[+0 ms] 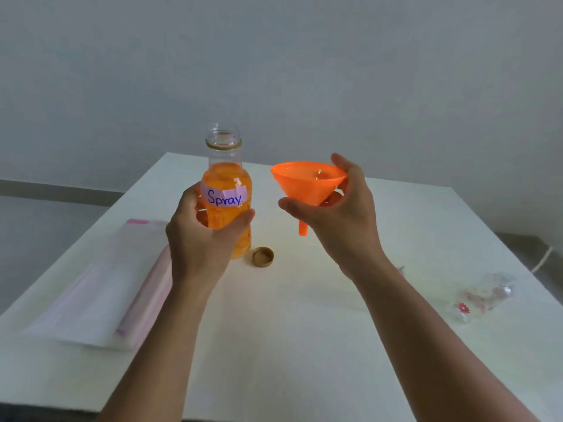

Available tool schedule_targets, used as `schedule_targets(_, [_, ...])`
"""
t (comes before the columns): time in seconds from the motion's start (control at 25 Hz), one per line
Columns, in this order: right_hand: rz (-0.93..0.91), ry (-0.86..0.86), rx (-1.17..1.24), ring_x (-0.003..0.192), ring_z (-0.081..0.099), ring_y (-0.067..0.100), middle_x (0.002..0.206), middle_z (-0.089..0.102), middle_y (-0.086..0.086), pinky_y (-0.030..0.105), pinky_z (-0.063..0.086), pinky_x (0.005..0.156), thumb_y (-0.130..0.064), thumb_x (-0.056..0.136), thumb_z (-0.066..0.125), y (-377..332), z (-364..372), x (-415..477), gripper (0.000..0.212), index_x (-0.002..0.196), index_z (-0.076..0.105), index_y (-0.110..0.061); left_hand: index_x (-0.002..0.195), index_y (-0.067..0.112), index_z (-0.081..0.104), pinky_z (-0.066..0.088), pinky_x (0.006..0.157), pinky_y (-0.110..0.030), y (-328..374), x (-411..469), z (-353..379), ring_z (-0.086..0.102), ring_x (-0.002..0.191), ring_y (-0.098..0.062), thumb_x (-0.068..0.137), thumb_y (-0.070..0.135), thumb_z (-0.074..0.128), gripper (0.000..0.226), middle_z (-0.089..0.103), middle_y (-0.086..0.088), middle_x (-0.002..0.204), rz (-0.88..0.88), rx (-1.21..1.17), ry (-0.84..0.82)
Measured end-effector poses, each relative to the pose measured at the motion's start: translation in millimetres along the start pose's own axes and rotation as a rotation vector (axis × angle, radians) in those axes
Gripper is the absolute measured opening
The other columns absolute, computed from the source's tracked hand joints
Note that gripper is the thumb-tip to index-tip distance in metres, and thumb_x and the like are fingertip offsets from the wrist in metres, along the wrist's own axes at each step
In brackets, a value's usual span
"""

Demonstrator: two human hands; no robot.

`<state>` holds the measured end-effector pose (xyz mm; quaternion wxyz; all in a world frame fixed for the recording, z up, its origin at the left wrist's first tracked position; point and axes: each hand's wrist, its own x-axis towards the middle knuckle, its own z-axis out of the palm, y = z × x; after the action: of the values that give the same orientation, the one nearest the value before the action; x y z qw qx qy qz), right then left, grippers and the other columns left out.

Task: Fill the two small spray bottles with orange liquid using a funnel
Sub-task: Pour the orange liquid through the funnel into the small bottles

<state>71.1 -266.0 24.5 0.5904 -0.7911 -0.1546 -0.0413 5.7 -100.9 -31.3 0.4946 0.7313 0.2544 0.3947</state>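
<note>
Over the middle of the white table [335, 345], the left hand [198, 236] is wrapping around a clear bottle [227, 190] of orange liquid, fingers and thumb closed about its lower half. The bottle is standing upright with its mouth open, and a pale label reading "Spray." is facing the camera. Just to its right, a gold cap [263, 256] is lying on the table with its open side up. The right hand [341, 205] is holding an orange funnel [307, 185] above the table, thumb and fingers pinching the cone, the wide mouth facing up and the spout pointing down. At the right edge, one small clear spray bottle [484, 295] with a red flower print is lying on its side, well apart from both hands. On the left, a flat plastic packet [100, 293] with pink edging is resting on the table.
</note>
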Motion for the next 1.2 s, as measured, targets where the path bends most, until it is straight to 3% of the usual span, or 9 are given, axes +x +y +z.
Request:
schedule_targets(0.08, [0.056,-0.017,0.164,0.104,0.061,0.007,0.125,0.048,-0.016,0.015,0.053,0.072,-0.031,0.066,0.095,-11.0,-29.2,-20.3,0.101,0.15,0.038,-0.034,0.127,0.025,0.057,0.045,0.069,-0.015,2.9,-20.2,-4.9,0.062,0.103,-0.016,0.066,0.041,0.087,0.069,0.066,0.006,0.117,0.015,-0.014,-0.063])
schedule_targets(0.12, [0.107,-0.046,0.274,0.108,0.064,0.011,0.126,0.05,-0.012,0.025,0.058,0.08,-0.026,0.066,0.095,-13.3,-41.8,-29.4,0.099,0.147,0.04,-0.037,0.126,0.025,0.058,0.045,0.069,-0.015,5.0,-29.0,-6.3,0.062,0.103,-0.016,0.066,0.04,0.088,0.069,0.067,0.006,0.116,0.025,-0.022,-0.091])
schedule_targets(0.24, [0.227,-0.116,0.46,0.117,0.066,0.038,0.135,0.054,0.008,0.051,0.058,0.096,-0.019,0.056,0.097,-12.1,-70.3,-50.2,0.097,0.139,0.049,-0.035,0.127,0.027,0.057,0.045,0.074,-0.016,12.9,-48.7,-8.4,0.062,0.104,-0.015,0.067,0.038,0.087,0.068,0.067,0.008,0.116,0.064,-0.033,-0.151])
schedule_targets(0.32, [0.25,-0.142,0.541,0.113,0.069,0.04,0.133,0.061,0.016,0.051,0.058,0.096,-0.026,0.053,0.096,-14.2,-82.8,-58.6,0.094,0.138,0.054,-0.023,0.126,0.027,0.057,0.048,0.078,-0.02,15.4,-60.4,-9.2,0.062,0.104,-0.014,0.067,0.038,0.087,0.067,0.067,0.009,0.116,0.068,-0.04,-0.168])
schedule_targets(0.44, [0.226,-0.119,0.593,0.109,0.072,0.036,0.122,0.071,0.019,0.047,0.06,0.094,-0.036,0.066,0.09,-21.6,-96.0,-64.1,0.076,0.131,0.062,-0.009,0.122,0.027,0.06,0.054,0.084,-0.031,15.7,-77.7,-9.2,0.064,0.102,-0.013,0.066,0.037,0.088,0.064,0.069,0.009,0.111,0.058,-0.053,-0.199])
schedule_targets(0.56, [0.171,-0.019,0.505,0.104,0.074,0.024,0.122,0.072,0.015,0.04,0.059,0.092,-0.042,0.06,0.091,-21.2,-109.7,-58.1,0.084,0.132,0.062,-0.012,0.124,0.028,0.059,0.051,0.082,-0.027,17.6,-87.9,-4.8,0.064,0.101,-0.012,0.066,0.034,0.089,0.066,0.068,0.01,0.111,0.072,-0.065,-0.235])
schedule_targets(0.72, [0.077,0.086,0.252,0.113,0.069,0.012,0.127,0.067,-0.004,0.034,0.055,0.098,-0.051,0.048,0.09,-4.7,-127.7,-47.9,0.099,0.138,0.058,-0.027,0.124,0.027,0.06,0.049,0.077,-0.021,17.3,-92.5,3.7,0.065,0.1,-0.015,0.065,0.033,0.089,0.066,0.069,0.008,0.111,0.105,-0.057,-0.272])
schedule_targets(1.04, [0.026,0.091,-0.062,0.121,0.056,0.014,0.143,0.051,-0.01,0.03,0.049,0.098,-0.04,0.067,0.092,20.3,-133.6,-46.1,0.103,0.155,0.04,-0.027,0.129,0.024,0.059,0.051,0.082,-0.025,19.7,-95.1,25.1,0.063,0.103,-0.019,0.066,0.034,0.087,0.069,0.067,0.003,0.118,0.147,-0.042,-0.316])
schedule_targets(1.2, [0.044,0.074,-0.082,0.119,0.059,0.015,0.14,0.055,-0.008,0.039,0.054,0.101,-0.04,0.067,0.093,30.4,-140.4,-44.7,0.096,0.15,0.047,-0.027,0.127,0.025,0.06,0.049,0.077,-0.018,22.1,-98.5,31.2,0.064,0.101,-0.018,0.065,0.035,0.087,0.069,0.068,0.005,0.115,0.161,-0.042,-0.331])
